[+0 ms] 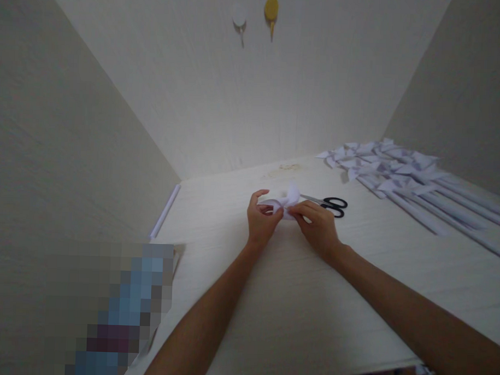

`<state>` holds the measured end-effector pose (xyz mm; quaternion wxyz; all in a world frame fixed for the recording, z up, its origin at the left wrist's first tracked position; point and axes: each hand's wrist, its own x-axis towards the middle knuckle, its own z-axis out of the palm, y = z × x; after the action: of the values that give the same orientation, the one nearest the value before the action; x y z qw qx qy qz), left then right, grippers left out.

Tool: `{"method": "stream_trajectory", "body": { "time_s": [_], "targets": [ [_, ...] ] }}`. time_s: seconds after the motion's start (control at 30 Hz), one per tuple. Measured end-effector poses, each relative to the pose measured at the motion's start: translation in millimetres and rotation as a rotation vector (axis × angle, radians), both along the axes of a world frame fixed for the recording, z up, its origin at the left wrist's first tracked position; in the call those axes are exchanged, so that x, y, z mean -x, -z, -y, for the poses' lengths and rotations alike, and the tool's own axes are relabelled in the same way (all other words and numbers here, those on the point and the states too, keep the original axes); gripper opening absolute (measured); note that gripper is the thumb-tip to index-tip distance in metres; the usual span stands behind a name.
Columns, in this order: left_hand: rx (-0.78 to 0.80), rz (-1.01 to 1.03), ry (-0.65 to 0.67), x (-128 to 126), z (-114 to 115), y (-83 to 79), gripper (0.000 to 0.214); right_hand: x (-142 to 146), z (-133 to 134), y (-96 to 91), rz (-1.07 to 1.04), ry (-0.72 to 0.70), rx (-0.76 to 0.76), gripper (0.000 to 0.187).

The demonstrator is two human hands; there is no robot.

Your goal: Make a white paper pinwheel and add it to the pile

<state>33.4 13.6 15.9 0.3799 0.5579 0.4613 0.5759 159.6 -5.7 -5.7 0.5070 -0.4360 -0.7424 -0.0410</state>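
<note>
Both my hands meet over the middle of a white table [271, 297]. Between them is a small folded piece of white paper [289, 199] with curled flaps. My left hand [262, 221] pinches its left side, fingers curled round a flap. My right hand [319, 225] pinches the right side with fingertips pressed on the paper. Black-handled scissors [330, 204] lie on the table just behind my right hand, apart from it.
Several finished white paper pinwheels on long paper sticks [402, 179] lie in a row at the right. A white rolled stick [164, 211] lies along the table's left edge. Two round hooks [256, 15] hang on the back wall. A blurred patch covers the lower left.
</note>
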Motion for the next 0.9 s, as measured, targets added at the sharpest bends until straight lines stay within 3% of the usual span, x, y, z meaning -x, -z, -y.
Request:
{"method": "stream_trajectory", "body": {
  "time_s": [0.23,0.53,0.73,0.9],
  "targets": [
    [0.017,-0.013,0.029,-0.5,1.4,0.9,0.048,-3.1,-1.8,-1.5,0.176,0.205,-0.035,0.030],
    [0.015,-0.001,0.037,-1.0,1.2,1.0,0.048,2.9,0.3,-1.7,0.011,0.077,-0.026,0.016],
    [0.015,-0.021,-0.075,2.4,-1.0,0.2,0.046,-1.1,-1.1,-0.3,-0.067,-0.039,-0.010,0.011],
    [0.015,-0.041,-0.114,3.7,-3.0,1.7,0.048,-1.9,-2.4,0.2,-0.044,0.000,0.014,0.011]
  ]
}}
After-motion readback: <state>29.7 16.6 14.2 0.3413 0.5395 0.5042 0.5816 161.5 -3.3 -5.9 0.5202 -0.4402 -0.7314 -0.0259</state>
